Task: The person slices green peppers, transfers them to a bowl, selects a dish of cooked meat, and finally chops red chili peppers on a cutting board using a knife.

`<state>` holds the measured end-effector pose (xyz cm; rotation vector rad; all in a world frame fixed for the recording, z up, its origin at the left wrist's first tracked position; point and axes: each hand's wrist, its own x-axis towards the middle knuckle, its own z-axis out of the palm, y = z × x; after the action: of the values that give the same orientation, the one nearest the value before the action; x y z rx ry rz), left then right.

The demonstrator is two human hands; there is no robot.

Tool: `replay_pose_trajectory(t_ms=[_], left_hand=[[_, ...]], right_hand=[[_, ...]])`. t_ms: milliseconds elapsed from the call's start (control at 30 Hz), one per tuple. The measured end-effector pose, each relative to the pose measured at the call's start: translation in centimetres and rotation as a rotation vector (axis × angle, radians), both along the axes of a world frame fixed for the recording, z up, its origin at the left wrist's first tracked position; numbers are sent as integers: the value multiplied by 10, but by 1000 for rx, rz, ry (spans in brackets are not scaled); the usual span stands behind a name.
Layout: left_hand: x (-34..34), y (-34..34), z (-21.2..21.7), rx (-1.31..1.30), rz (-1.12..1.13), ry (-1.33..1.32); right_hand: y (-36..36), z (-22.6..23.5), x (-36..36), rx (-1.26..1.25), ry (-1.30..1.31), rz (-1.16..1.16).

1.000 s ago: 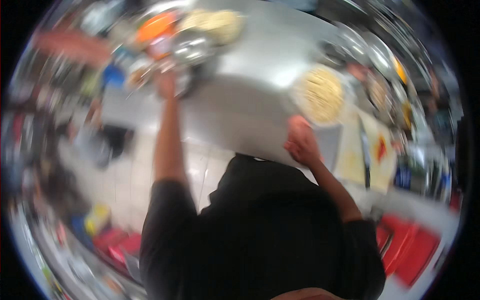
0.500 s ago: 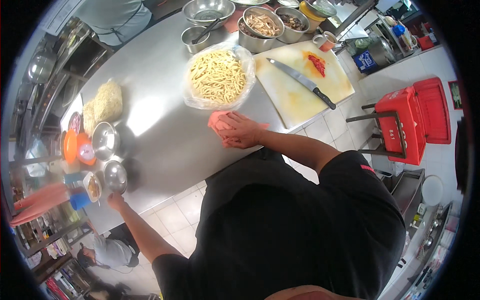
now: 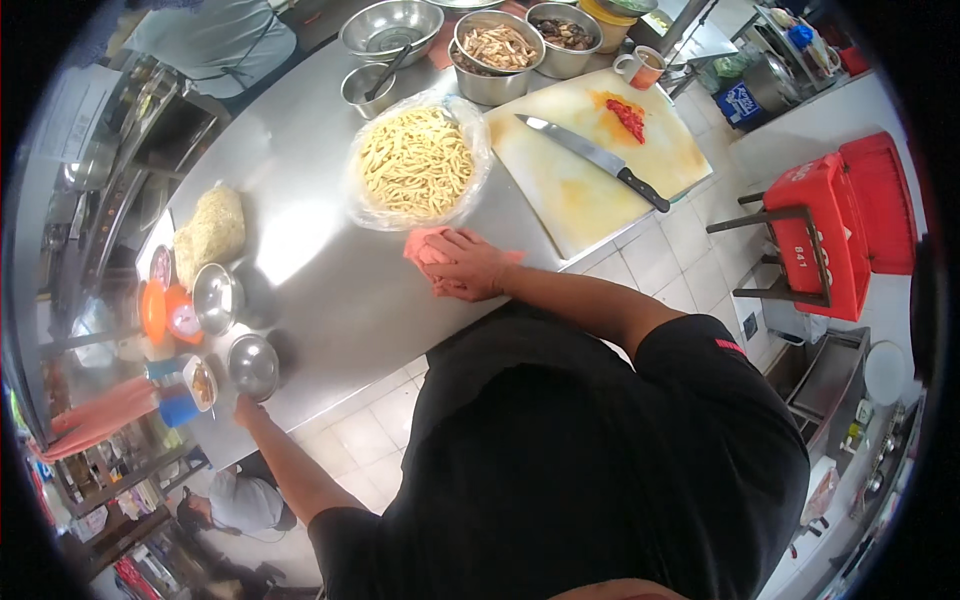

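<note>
My right hand (image 3: 472,270) presses down on a crumpled pink cloth (image 3: 428,250) at the near edge of the steel table (image 3: 340,300), its fingers curved over it. Just beyond the cloth sits a clear plastic bag of thick pale-yellow strips (image 3: 415,165), which look like noodles. On the left, my left hand (image 3: 249,411) is closed at the table edge, against the near rim of a small metal bowl (image 3: 253,367). Whatever those fingers hold, if anything, is hidden. A second metal bowl (image 3: 217,300) stands beyond that one.
A knife (image 3: 590,155) and chopped red pieces (image 3: 625,120) lie on a cutting board (image 3: 560,215) at right. Several metal bowls stand along the back, near a mug (image 3: 640,68). Left are a bag of noodles (image 3: 210,235), a blue cup (image 3: 178,410) and a person (image 3: 240,500).
The whole view has shifted slightly. My right hand stays on the pink cloth, its fingers a little more spread. My left hand remains beside the small metal bowl.
</note>
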<state>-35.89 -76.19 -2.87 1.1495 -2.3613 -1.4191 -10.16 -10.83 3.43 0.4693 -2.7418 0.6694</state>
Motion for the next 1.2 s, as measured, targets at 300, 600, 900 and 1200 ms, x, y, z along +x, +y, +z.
replay_pose_trajectory(t_ms=[300, 600, 900, 1200], left_hand=[[18, -5, 32, -1693, -717, -530], [82, 55, 26, -659, -128, -259], [78, 109, 46, -72, 268, 250], [94, 152, 82, -120, 31, 281]], right_hand=[[17, 6, 3, -122, -5, 93], [34, -12, 7, -189, 41, 153], [25, -13, -1, -109, 30, 46], [35, -15, -20, -524, -267, 148]])
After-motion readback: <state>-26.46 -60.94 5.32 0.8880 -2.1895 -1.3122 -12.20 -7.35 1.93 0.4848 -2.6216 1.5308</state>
